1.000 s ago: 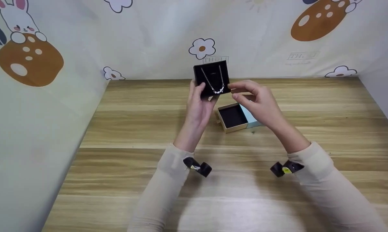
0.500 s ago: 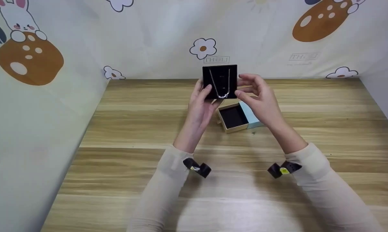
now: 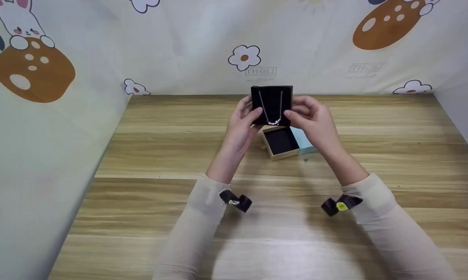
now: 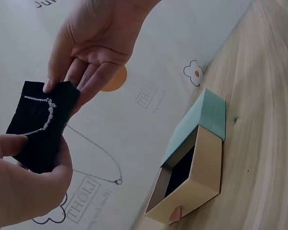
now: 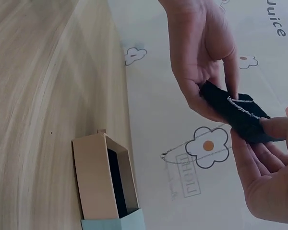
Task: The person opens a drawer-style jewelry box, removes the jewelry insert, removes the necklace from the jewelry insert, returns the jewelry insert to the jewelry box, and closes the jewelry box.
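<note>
Both hands hold up a square black jewellery pad (image 3: 271, 103) above the table. A silver necklace (image 3: 274, 123) with sparkling stones lies in a V across its front. My left hand (image 3: 241, 120) grips the pad's left side, thumb on the front face and fingers behind. My right hand (image 3: 317, 122) pinches the right side, its thumb at the lower right corner. Behind the pad, the rest of the necklace chain (image 4: 98, 146) hangs in a loose loop with a clasp at its end. Below stands a cardboard drawer box (image 3: 284, 155), pulled partly out of its light blue sleeve (image 3: 303, 142).
The drawer box has a dark lining and a small pull tab (image 4: 175, 214). A tiny dark speck (image 3: 305, 160) lies on the wooden table (image 3: 160, 155) near it. A patterned backdrop (image 3: 187, 46) rises at the table's far edge.
The pad has moved right and down and now sits level rather than tilted. My right hand has gone from fingertips at its edge to a pinch with the thumb in front.
</note>
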`<action>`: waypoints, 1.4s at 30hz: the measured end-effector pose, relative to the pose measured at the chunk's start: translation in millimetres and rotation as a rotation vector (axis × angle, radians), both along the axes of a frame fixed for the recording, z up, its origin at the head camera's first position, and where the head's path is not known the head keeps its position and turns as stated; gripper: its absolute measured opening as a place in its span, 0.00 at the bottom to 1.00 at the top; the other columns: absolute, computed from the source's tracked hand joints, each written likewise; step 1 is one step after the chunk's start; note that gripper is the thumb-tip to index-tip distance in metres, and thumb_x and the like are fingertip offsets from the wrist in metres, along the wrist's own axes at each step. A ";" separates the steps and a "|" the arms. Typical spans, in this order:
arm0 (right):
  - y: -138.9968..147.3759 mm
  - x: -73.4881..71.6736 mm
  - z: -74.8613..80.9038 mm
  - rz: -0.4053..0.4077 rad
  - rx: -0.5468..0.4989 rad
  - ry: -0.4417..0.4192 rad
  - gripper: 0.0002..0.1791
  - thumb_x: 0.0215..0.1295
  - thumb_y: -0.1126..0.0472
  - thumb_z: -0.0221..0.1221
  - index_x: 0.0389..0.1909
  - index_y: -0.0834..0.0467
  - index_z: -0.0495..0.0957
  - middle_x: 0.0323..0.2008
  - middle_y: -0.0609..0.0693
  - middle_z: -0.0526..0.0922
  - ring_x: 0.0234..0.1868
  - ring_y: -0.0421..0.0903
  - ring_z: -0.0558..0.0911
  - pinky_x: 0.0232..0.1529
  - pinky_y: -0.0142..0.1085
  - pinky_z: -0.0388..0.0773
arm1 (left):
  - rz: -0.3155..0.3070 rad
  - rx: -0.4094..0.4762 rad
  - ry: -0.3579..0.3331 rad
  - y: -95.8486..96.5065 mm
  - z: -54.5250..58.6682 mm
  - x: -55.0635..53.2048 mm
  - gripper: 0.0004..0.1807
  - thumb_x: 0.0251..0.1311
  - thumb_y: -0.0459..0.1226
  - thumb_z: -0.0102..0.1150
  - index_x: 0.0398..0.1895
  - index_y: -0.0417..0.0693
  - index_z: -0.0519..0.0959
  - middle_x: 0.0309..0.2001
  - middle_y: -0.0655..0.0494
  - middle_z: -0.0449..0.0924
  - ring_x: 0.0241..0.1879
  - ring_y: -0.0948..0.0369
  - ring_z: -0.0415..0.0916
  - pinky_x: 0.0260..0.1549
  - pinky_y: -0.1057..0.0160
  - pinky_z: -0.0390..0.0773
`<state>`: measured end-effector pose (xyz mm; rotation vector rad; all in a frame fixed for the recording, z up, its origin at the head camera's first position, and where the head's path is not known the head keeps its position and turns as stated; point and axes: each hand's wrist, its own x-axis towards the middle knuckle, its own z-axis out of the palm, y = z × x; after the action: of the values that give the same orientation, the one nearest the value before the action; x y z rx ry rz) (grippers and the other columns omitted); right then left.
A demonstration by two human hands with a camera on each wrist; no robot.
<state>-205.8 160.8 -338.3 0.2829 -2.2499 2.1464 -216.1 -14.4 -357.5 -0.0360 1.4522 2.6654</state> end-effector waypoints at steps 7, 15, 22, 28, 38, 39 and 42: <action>0.2 -0.5 -0.2 -0.059 -0.007 0.018 0.13 0.64 0.72 0.61 0.49 0.67 0.76 0.32 0.37 0.87 0.38 0.34 0.87 0.43 0.29 0.85 | 0.184 -0.335 0.173 -4.8 -0.4 -1.2 0.15 0.59 0.22 0.59 0.49 0.36 0.72 0.41 0.57 0.71 0.39 0.64 0.70 0.41 0.72 0.74; 0.7 1.9 -1.8 -0.049 -0.004 0.051 0.10 0.64 0.72 0.61 0.46 0.66 0.77 0.34 0.39 0.88 0.39 0.35 0.88 0.43 0.30 0.85 | 0.034 -0.561 0.189 -10.4 3.0 2.6 0.17 0.64 0.28 0.57 0.56 0.36 0.76 0.51 0.43 0.81 0.44 0.58 0.80 0.48 0.68 0.79; 0.4 3.0 -5.1 -0.064 0.057 0.088 0.10 0.64 0.72 0.62 0.46 0.68 0.77 0.37 0.43 0.89 0.40 0.35 0.88 0.44 0.30 0.85 | -0.093 -0.601 0.131 -7.1 -0.1 4.8 0.23 0.63 0.30 0.60 0.62 0.37 0.70 0.59 0.40 0.74 0.55 0.48 0.78 0.52 0.61 0.81; -1.0 3.7 -7.5 -0.102 0.158 0.152 0.10 0.64 0.71 0.63 0.45 0.68 0.79 0.43 0.56 0.89 0.42 0.32 0.87 0.47 0.28 0.84 | -0.157 -0.600 0.108 -4.1 -6.6 5.1 0.27 0.60 0.29 0.62 0.61 0.35 0.65 0.59 0.39 0.72 0.55 0.47 0.78 0.53 0.62 0.81; -1.8 5.2 -8.1 -0.129 0.208 0.184 0.08 0.65 0.72 0.60 0.44 0.69 0.79 0.45 0.63 0.87 0.40 0.28 0.85 0.44 0.26 0.84 | -0.182 -0.681 0.153 -8.1 -9.5 4.8 0.16 0.61 0.29 0.61 0.52 0.35 0.74 0.36 0.57 0.73 0.36 0.64 0.72 0.38 0.73 0.74; -2.0 5.4 -8.1 -0.129 0.208 0.182 0.08 0.65 0.73 0.60 0.44 0.69 0.79 0.44 0.63 0.87 0.40 0.28 0.85 0.43 0.26 0.84 | -0.190 -0.688 0.157 -8.5 -9.8 4.7 0.15 0.62 0.29 0.61 0.51 0.34 0.75 0.37 0.57 0.73 0.37 0.63 0.73 0.39 0.73 0.74; -2.6 6.0 -8.4 -0.128 0.208 0.178 0.07 0.64 0.73 0.60 0.43 0.69 0.79 0.44 0.64 0.87 0.39 0.27 0.85 0.43 0.26 0.84 | -0.212 -0.687 0.163 -9.7 -10.9 4.9 0.12 0.64 0.29 0.60 0.49 0.33 0.77 0.41 0.54 0.77 0.41 0.61 0.77 0.40 0.72 0.76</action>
<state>-199.8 158.2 -346.6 0.3100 -2.3203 1.7547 -211.2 -24.1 -368.4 0.2680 2.2062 1.9317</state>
